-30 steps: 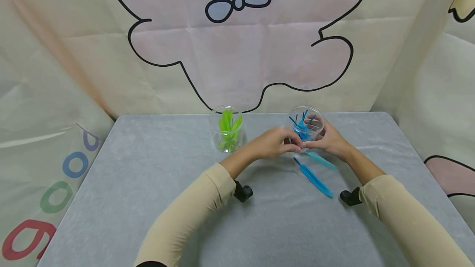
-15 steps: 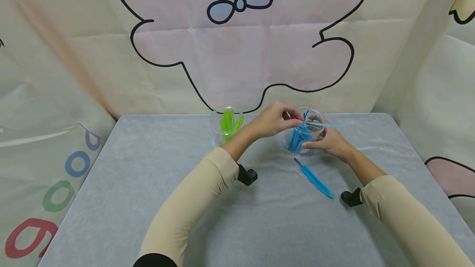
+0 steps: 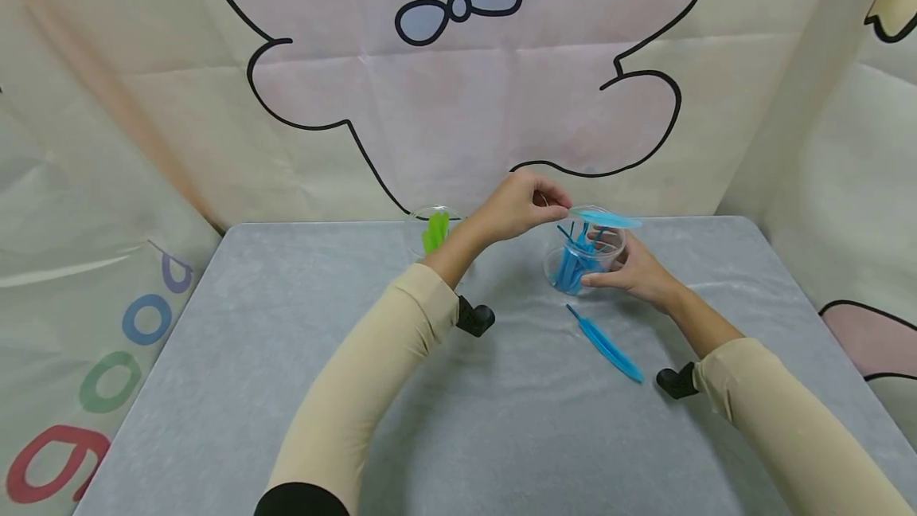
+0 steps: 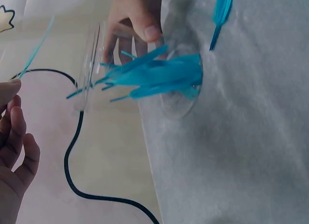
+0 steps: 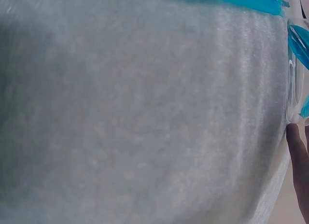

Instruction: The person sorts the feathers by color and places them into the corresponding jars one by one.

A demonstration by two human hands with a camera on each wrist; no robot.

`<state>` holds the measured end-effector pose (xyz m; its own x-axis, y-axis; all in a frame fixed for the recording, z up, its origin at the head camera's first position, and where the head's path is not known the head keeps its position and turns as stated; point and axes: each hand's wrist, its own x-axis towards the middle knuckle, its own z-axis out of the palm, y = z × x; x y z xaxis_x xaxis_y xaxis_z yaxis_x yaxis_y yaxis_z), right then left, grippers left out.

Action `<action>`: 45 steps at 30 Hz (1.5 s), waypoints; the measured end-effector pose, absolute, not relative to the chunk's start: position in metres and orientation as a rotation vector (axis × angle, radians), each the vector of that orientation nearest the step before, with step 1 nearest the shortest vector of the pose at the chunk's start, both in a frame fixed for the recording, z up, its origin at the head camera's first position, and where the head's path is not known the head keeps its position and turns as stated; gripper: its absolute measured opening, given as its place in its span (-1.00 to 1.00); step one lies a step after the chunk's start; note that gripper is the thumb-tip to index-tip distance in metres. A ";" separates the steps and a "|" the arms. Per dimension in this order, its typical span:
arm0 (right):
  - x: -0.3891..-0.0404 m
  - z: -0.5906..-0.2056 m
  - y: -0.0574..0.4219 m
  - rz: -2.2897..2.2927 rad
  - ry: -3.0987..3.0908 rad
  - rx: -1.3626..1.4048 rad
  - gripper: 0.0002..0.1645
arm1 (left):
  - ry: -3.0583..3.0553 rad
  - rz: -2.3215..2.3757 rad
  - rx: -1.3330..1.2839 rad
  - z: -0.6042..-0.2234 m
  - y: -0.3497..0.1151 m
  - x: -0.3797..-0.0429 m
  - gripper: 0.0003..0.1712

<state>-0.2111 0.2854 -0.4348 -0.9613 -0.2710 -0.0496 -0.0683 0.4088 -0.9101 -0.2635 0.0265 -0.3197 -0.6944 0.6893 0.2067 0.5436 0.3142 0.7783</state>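
In the head view my left hand (image 3: 524,205) pinches the end of a light blue feather (image 3: 609,219). The feather reaches rightward over the mouth of a clear plastic cup (image 3: 549,265) with blue feathers (image 3: 573,267) inside. My right hand (image 3: 643,279) holds that cup from its right side, with the thumb across the front. Seen in the left wrist view, the pinched feather (image 4: 37,51) sticks up thin and edge-on from thumb and finger, beyond the cup's rim (image 4: 87,69). The right wrist view catches only a fingertip (image 5: 295,142) at the cup.
Another blue feather (image 3: 609,349) lies on the grey cloth-covered table (image 3: 516,420), just in front of the cup. To the left stands a second clear cup (image 3: 412,239) with green feathers (image 3: 435,231), partly behind my left forearm. A printed backdrop (image 3: 430,102) rises behind the table.
The light blue feather, earlier low in front of the cup, has been lifted by my left hand above the rim. My right hand stays at the cup.
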 end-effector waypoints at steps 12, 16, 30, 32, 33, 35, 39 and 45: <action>-0.210 -0.433 0.286 -1.562 2.477 -0.267 0.14 | 2.474 1.218 1.061 -0.324 0.028 -0.273 -0.85; -0.211 -0.434 0.286 -1.577 2.475 -0.296 0.12 | 2.512 1.159 1.051 -0.324 0.030 -0.274 -0.84; -0.213 -0.437 0.285 -1.622 2.467 -0.319 0.02 | 2.547 1.078 1.065 -0.329 0.050 -0.270 -0.85; -0.213 -0.437 0.285 -1.629 2.463 -0.327 0.01 | 2.547 1.072 1.066 -0.330 0.053 -0.269 -0.85; -0.213 -0.437 0.285 -1.634 2.460 -0.324 0.01 | 2.545 1.074 1.068 -0.331 0.054 -0.269 -0.85; -0.214 -0.437 0.285 -1.640 2.457 -0.321 0.00 | 2.544 1.080 1.070 -0.333 0.055 -0.268 -0.85; -0.214 -0.437 0.284 -1.649 2.454 -0.317 -0.01 | 2.545 1.097 1.076 -0.337 0.056 -0.267 -0.86; -0.213 -0.437 0.285 -1.625 2.472 -0.324 0.00 | 2.549 1.102 1.074 -0.342 0.058 -0.267 -0.87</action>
<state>-0.2132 0.2846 -0.4366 -0.9628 -0.2696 -0.0193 -0.0892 0.3843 -0.9189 -0.2671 0.0579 -0.3416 -0.7279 0.6741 0.1254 0.5532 0.4694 0.6882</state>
